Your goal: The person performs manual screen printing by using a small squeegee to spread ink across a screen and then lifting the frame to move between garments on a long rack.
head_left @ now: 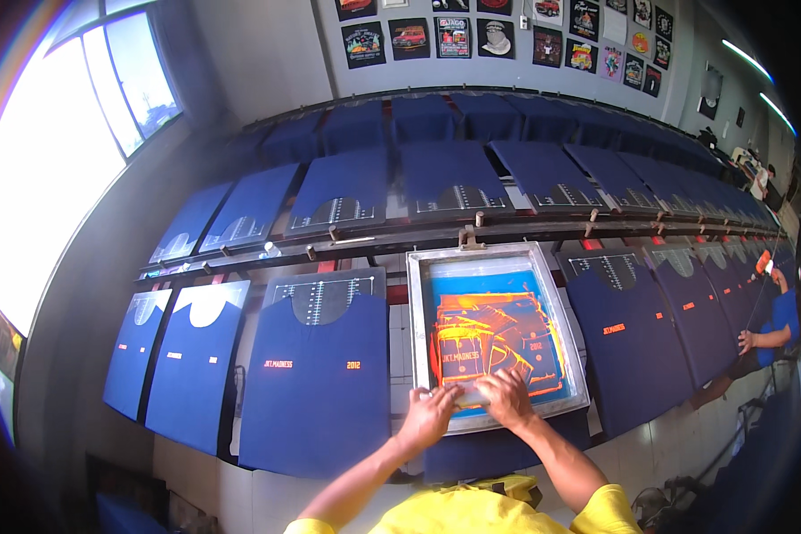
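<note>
Just right of the frame's center, a metal-rimmed printing screen (416, 311) holds bright orange ink (472, 313) smeared across its blue mesh. Near its lower edge, the left hand (432, 414) and right hand (507, 396) curl around a pale squeegee (469, 399), forearms angling inward from below.

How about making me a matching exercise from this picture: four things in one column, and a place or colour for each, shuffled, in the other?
Things:
1. Framed screen
2. Right hand
3. Window
4. Wall prints

Places and colours:
A. In rows at the top of the picture
B. Streaked with orange over blue
C. Bright, at the far left
D. Over the near end of the framed screen

Right pairs: 1-B, 2-D, 3-C, 4-A.
</note>
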`<act>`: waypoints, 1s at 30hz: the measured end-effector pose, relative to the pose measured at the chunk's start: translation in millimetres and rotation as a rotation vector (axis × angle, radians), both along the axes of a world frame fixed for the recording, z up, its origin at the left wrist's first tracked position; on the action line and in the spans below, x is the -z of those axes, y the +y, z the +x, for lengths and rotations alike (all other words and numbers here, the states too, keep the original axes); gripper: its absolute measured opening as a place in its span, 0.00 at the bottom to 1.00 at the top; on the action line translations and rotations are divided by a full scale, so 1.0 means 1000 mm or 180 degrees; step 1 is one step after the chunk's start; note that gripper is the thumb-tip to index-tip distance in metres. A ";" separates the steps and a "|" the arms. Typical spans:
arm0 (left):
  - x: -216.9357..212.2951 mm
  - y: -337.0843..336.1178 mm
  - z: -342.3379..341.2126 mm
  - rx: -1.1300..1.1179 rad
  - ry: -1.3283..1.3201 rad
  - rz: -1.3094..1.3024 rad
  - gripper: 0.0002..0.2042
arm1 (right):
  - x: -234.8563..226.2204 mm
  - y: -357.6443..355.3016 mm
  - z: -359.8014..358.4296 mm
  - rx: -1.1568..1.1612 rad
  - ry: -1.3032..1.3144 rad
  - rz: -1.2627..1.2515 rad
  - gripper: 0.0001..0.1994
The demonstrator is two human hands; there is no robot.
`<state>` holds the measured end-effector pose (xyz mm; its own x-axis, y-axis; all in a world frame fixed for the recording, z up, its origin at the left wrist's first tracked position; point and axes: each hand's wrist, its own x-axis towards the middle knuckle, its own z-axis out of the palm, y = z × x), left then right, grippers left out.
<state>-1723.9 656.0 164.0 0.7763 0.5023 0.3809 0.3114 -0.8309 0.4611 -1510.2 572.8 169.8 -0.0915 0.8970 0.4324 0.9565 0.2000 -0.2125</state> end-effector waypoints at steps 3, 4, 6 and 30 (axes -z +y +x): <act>0.020 -0.028 -0.013 0.0078 0.0247 0.0240 0.23 | 0.018 -0.033 -0.014 0.0030 -0.0115 -0.0135 0.18; 0.025 -0.035 -0.017 0.0110 0.0264 0.0309 0.24 | 0.022 -0.040 -0.016 0.0012 -0.0111 -0.0172 0.19; 0.033 -0.043 -0.022 0.0145 0.0223 0.0263 0.24 | 0.016 -0.051 -0.025 0.0007 -0.0006 -0.0298 0.24; 0.078 0.027 -0.005 -0.1755 -0.1106 -0.2932 0.28 | 0.045 -0.062 0.190 0.1250 0.3400 0.0152 0.35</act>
<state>-1728.8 683.4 85.9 0.2857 0.9449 -0.1595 0.2659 0.0817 0.9605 -1319.9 511.2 124.7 0.6276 0.7629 0.1551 0.2893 -0.0436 -0.9562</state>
